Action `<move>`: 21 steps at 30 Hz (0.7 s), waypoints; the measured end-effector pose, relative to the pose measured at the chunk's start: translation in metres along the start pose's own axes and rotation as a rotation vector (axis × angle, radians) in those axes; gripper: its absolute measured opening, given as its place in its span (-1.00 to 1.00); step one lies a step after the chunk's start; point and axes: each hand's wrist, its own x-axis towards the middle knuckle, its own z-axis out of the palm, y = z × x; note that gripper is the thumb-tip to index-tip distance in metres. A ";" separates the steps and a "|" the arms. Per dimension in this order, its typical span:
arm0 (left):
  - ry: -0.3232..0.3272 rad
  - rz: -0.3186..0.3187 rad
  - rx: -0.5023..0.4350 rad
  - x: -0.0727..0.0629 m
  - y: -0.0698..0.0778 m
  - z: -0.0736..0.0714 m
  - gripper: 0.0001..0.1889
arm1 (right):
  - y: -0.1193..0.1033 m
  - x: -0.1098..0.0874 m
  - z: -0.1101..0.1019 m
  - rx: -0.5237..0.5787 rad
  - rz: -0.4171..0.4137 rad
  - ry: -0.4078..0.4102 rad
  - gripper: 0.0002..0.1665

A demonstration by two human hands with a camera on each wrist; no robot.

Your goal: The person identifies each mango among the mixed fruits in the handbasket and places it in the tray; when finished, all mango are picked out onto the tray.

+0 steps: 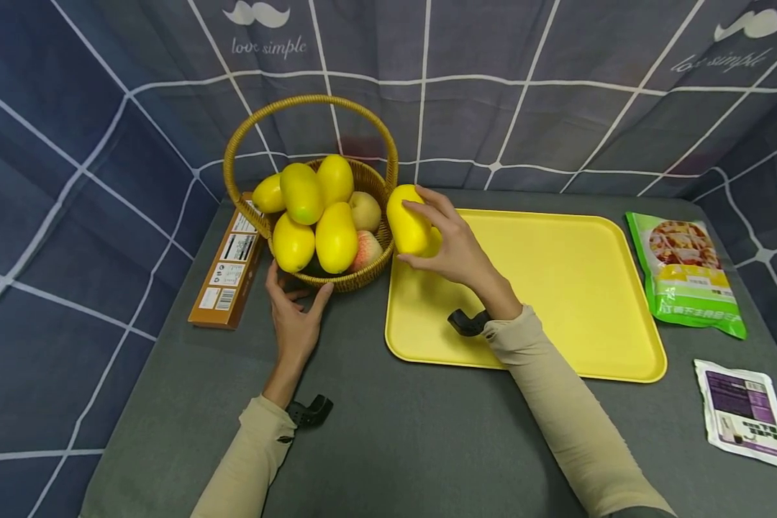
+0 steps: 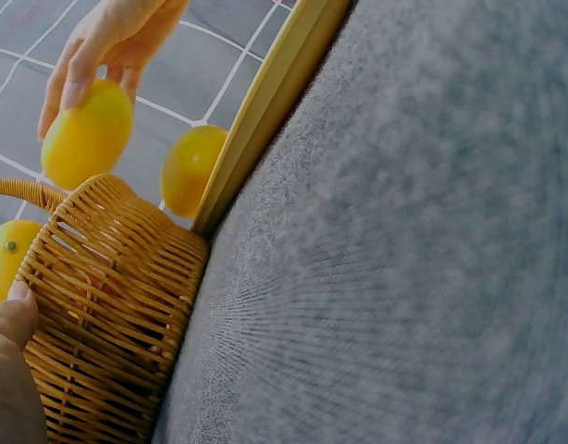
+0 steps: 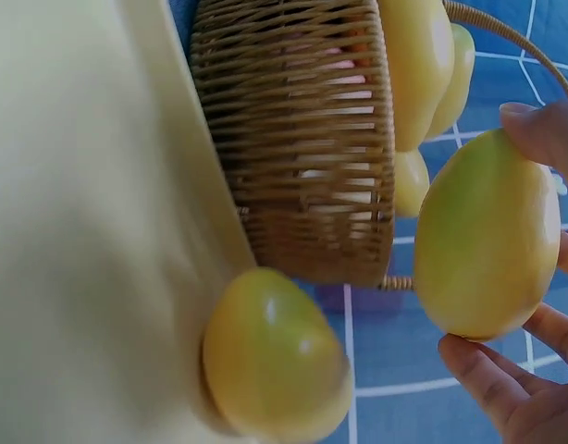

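Observation:
A woven basket (image 1: 362,282) with a tall arched handle holds several yellow mangoes (image 1: 301,193), a pale round fruit (image 1: 365,211) and a pinkish peach (image 1: 367,250). At its front rim my left hand (image 1: 294,327) holds the basket, thumb against the wickerwork in the left wrist view. My right hand (image 1: 453,241) grips a yellow mango (image 1: 406,219) between thumb and fingers, just right of the basket and above the left end of a yellow tray (image 1: 557,288). Another mango (image 3: 279,356) lies on the tray near its edge, mostly hidden by my right hand in the head view.
A brown box (image 1: 225,277) with white labels lies left of the basket. Right of the tray are a green food packet (image 1: 686,273) and a white and purple packet (image 1: 744,414). A checked curtain (image 1: 492,108) hangs behind the grey table (image 1: 388,446).

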 end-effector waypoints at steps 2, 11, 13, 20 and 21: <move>-0.001 0.002 0.005 0.000 0.001 0.001 -0.01 | 0.004 -0.005 -0.003 0.000 0.007 0.018 -0.08; -0.006 0.009 0.009 0.000 0.000 0.001 -0.02 | 0.022 -0.022 -0.016 -0.004 0.088 0.058 -0.07; -0.010 0.003 0.008 0.000 0.000 0.001 -0.02 | 0.026 -0.025 -0.019 0.000 0.110 0.061 -0.07; -0.010 -0.003 0.006 0.000 0.001 0.001 -0.02 | 0.039 -0.030 -0.032 -0.017 0.163 0.078 -0.07; -0.009 -0.003 0.007 0.000 0.001 0.001 -0.01 | 0.041 -0.031 -0.034 -0.012 0.170 0.081 -0.07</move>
